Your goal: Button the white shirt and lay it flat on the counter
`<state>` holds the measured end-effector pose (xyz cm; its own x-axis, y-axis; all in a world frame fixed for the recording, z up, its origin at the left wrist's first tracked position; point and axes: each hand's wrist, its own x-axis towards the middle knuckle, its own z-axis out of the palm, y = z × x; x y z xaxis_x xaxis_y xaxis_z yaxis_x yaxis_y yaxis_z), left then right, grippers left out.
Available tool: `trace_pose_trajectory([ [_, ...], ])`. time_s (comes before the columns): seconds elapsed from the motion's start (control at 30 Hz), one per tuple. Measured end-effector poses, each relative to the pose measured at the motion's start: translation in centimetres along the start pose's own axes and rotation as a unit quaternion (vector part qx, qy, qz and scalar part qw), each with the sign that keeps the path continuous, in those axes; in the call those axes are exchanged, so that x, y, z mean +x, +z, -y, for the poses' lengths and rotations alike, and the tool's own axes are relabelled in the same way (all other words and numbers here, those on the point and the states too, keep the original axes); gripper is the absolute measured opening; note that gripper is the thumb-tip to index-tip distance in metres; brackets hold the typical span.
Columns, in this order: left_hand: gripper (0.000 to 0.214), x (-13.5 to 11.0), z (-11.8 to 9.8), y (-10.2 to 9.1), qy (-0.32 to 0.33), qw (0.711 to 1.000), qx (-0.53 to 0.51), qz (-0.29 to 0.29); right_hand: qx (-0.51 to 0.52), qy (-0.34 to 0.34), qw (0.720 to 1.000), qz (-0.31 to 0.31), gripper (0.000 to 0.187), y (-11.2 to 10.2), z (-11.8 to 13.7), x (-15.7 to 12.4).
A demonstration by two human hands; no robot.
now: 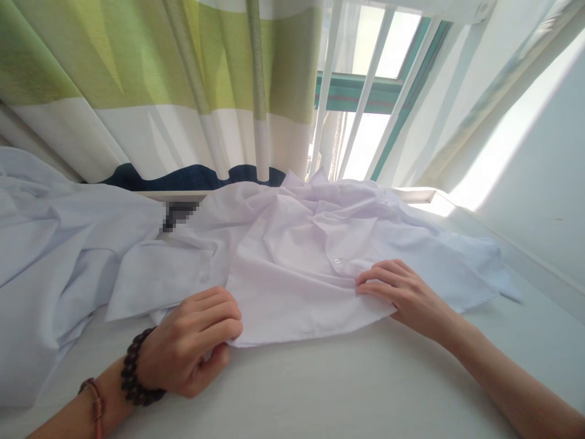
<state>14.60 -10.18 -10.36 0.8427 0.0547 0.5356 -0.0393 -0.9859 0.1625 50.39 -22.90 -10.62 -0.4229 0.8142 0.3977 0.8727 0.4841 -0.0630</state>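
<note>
A white shirt (292, 256) lies crumpled on a white table (329, 390), with a small button showing near its middle. My left hand (192, 347) is curled at the shirt's near left corner, thumb and fingers pinching the hem. It wears a dark bead bracelet and a brown cord at the wrist. My right hand (402, 292) rests on the shirt's near right edge, fingers bent and pressed down on the cloth, holding the fabric in place.
More pale cloth (50, 256) is heaped at the left and hangs over the table's edge. Behind it hangs a green, white and navy curtain (159, 91). A barred window (365, 110) is at the back, a white wall (539, 195) at the right.
</note>
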Motion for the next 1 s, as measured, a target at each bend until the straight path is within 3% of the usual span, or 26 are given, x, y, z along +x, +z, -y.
trace_pose_trajectory([
  [0.1, 0.019, 0.0, -0.1, 0.0, -0.011, 1.0, -0.008, 0.019, -0.005, 0.021, 1.0, 0.015, 0.044, 0.1, 0.1, 0.0],
  [0.27, 0.022, 0.5, -0.6, 0.0, -0.016, 0.999, -0.016, 0.034, -0.087, 0.055, 0.995, -0.018, 0.066, 0.7, 0.2, 0.0],
  [0.4, 0.019, 0.5, -0.7, 0.4, -0.007, 0.999, -0.027, 0.033, -0.132, 0.074, 0.988, -0.045, 0.069, 1.0, 0.3, 0.1],
  [0.67, 0.027, 0.5, -0.6, 0.3, -0.016, 0.999, -0.018, 0.037, -0.05, 0.05, 0.997, 0.008, 0.081, -0.1, -0.2, -0.1],
  [0.77, 0.025, 0.7, -0.7, 0.3, -0.023, 0.999, -0.02, 0.033, 0.01, 0.025, 0.999, 0.017, 0.068, -1.0, 0.2, -0.2],
  [0.9, 0.022, 1.0, -0.8, 0.3, -0.031, 0.999, -0.017, 0.029, 0.07, 0.001, 0.997, 0.022, 0.031, -1.3, 0.6, -0.2],
  [1.0, 0.022, 1.2, -1.0, 0.2, -0.026, 0.999, -0.006, 0.024, 0.066, -0.008, 0.998, 0.0, 0.022, -0.9, 0.0, -0.3],
])
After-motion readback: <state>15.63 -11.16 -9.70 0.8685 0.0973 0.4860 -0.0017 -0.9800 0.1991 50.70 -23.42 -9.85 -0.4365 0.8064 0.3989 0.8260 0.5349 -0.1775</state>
